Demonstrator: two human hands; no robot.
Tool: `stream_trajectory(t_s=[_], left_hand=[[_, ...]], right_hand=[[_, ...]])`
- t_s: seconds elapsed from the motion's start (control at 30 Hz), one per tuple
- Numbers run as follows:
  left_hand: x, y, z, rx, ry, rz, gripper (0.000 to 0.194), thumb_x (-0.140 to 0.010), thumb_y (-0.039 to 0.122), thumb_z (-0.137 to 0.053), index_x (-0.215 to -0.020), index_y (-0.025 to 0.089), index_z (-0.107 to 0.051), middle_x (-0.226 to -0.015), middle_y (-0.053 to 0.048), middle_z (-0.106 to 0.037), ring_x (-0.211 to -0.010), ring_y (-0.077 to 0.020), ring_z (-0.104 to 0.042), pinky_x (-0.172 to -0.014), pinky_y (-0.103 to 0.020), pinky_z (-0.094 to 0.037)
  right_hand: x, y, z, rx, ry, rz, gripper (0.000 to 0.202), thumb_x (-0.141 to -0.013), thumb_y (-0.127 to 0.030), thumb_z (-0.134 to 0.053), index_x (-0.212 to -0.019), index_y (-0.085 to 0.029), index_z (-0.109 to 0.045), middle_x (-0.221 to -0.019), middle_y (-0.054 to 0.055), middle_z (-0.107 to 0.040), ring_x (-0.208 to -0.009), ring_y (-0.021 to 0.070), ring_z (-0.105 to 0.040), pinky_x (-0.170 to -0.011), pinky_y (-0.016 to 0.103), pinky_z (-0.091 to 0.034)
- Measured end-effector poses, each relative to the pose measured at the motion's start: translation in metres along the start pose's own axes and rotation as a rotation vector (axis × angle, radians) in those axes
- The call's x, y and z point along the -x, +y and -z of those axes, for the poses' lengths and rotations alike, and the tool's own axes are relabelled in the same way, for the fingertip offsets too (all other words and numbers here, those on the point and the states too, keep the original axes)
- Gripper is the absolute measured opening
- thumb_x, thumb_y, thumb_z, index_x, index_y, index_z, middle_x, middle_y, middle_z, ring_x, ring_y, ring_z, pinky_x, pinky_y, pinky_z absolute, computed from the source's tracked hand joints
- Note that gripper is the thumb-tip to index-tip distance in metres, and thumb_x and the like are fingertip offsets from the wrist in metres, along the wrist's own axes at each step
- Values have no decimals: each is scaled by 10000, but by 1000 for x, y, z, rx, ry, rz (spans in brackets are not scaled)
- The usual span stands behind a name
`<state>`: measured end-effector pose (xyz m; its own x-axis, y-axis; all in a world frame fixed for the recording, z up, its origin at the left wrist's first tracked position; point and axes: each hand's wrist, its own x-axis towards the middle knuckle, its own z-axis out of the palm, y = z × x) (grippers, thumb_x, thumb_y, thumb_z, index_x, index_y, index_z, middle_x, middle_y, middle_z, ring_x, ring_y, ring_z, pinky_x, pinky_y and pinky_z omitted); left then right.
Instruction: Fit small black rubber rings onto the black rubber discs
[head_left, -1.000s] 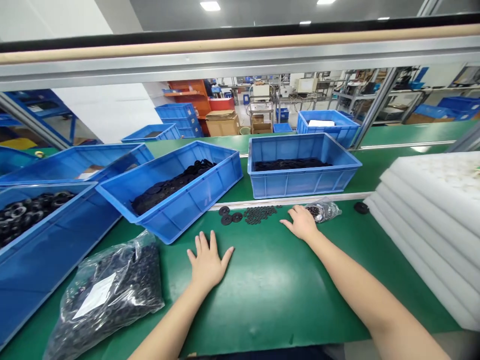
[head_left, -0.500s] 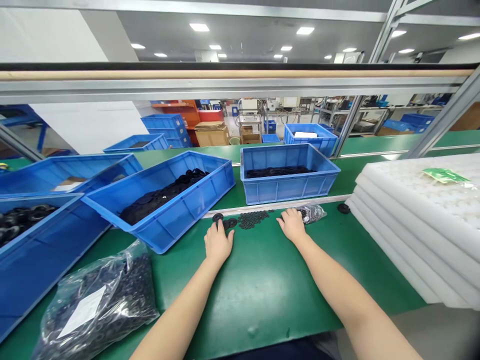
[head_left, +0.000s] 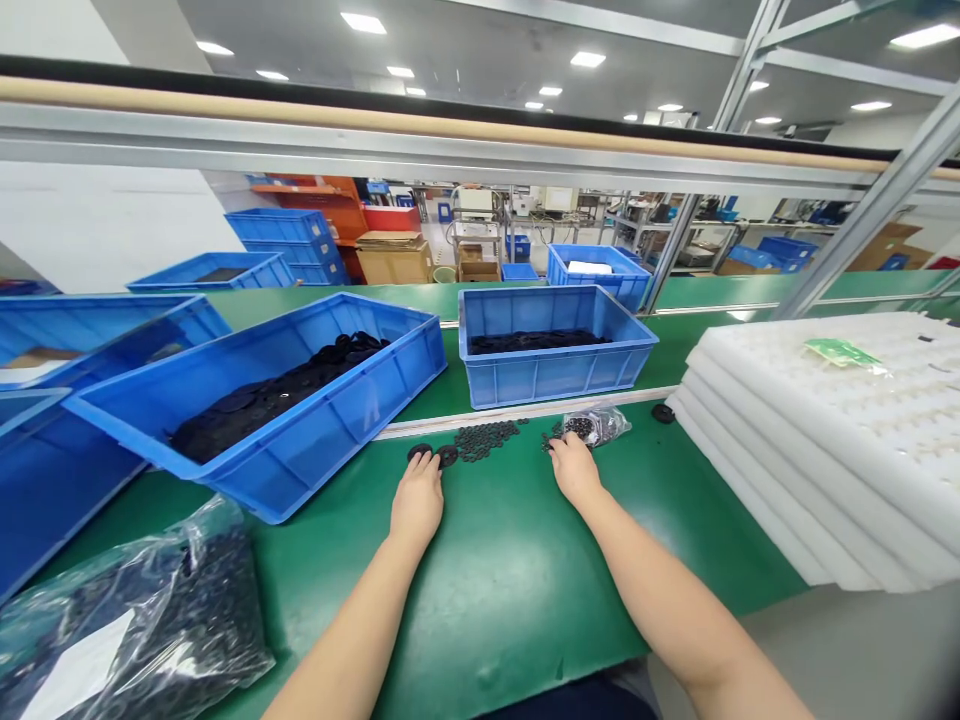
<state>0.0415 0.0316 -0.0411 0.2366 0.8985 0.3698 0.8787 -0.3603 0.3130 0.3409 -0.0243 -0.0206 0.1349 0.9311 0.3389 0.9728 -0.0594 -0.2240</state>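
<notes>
My left hand lies palm down on the green table, fingers stretched forward with their tips on flat black discs. Another black disc is partly under those fingers. Farther right, my right hand has its fingers bent and pressed down among small black rings; its fingertips are partly hidden, so what they pinch is unclear. Just beyond it lies a clear plastic bag with more small black parts inside. Between the hands, a patch of small black rings is spread in a single layer.
Two blue bins with black parts stand behind the hands. A large clear bag of black parts lies front left. Stacked white foam trays occupy the right side, a lone black disc beside them. A metal rail crosses above.
The view has turned slightly right. My left thumb has drawn in toward its fingers at the discs. My right hand has pulled back a little from the small bag, uncovering loose rings beside it.
</notes>
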Motion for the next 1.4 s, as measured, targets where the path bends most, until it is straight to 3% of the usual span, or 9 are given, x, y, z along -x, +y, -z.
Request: stream_trajectory(t_s=[0.23, 0.37, 0.57, 0.87, 0.97, 1.07, 1.13, 1.23, 1.4], left_hand=[[2, 6, 22, 170, 153, 118, 441, -952, 310, -329, -1122, 118, -688, -1153, -161, -712, -1114, -278, -656, -1043, -438, -475], [10, 18, 30, 313, 229, 114, 416, -959, 357, -360, -1111, 148, -687, -1103, -122, -736, -1022, -255, -694, -984, -403, -510], [29, 38, 25, 506, 145, 29, 367, -953, 373, -407, -1064, 166, -689, -1008, -96, -757, -901, -220, -724, -884, -347, -557], [35, 53, 29, 609, -22, -131, 307, -935, 346, -440, -956, 197, -708, -960, -102, -749, -928, -236, -694, -896, -395, -549], [30, 59, 28, 764, -29, 47, 272, -892, 405, -507, -927, 203, -686, -920, -95, -743, -888, -243, -707, -860, -398, -563], [24, 77, 20, 1160, -50, 439, 351, -829, 522, -572, -910, 182, -601, -810, -74, -710, -755, -245, -733, -678, -368, -594], [20, 90, 14, 1410, -63, 618, 422, -780, 572, -612, -889, 169, -544, -762, -59, -682, -677, -242, -734, -584, -334, -582], [18, 98, 11, 1543, -89, 630, 452, -737, 560, -671, -886, 156, -531, -749, -47, -670, -652, -233, -735, -573, -314, -584], [20, 78, 18, 1501, -109, 565, 421, -742, 518, -688, -899, 155, -546, -717, -10, -651, -660, -236, -742, -584, -320, -607]], right_hand=[[-1, 7, -4, -58, 22, 65, 298, -941, -174, -473, -1125, -176, -708, -1018, 113, -641, -913, 217, -611, -853, 313, -498], [-1, 9, -5, -82, 38, 60, 288, -937, -185, -481, -1111, -180, -711, -1015, 111, -641, -915, 215, -614, -851, 312, -502], [0, 11, -5, -129, 56, 62, 293, -920, -201, -491, -1125, -156, -695, -1043, 120, -641, -928, 220, -619, -861, 323, -510], [1, 15, -6, -177, 99, 73, 282, -912, -235, -498, -1099, -169, -699, -1071, 131, -627, -969, 244, -606, -884, 366, -509], [2, 11, -5, -142, 141, 72, 283, -926, -262, -497, -1098, -161, -699, -1081, 141, -617, -994, 256, -576, -902, 379, -485], [-1, 0, -2, -87, 167, 84, 275, -940, -272, -495, -1096, -169, -697, -1093, 141, -617, -1028, 267, -533, -914, 406, -442], [-7, -12, -2, -49, 152, 90, 263, -947, -267, -493, -1090, -181, -696, -1117, 135, -617, -1057, 272, -508, -912, 416, -409], [-23, -34, -4, 6, 101, 85, 248, -947, -251, -502, -1098, -200, -692, -1144, 128, -622, -1078, 274, -494, -910, 423, -370], [-49, -62, -15, 71, 23, 3, 212, -929, -231, -541, -1059, -206, -707, -1063, 139, -653, -1019, 287, -519, -875, 425, -352]])
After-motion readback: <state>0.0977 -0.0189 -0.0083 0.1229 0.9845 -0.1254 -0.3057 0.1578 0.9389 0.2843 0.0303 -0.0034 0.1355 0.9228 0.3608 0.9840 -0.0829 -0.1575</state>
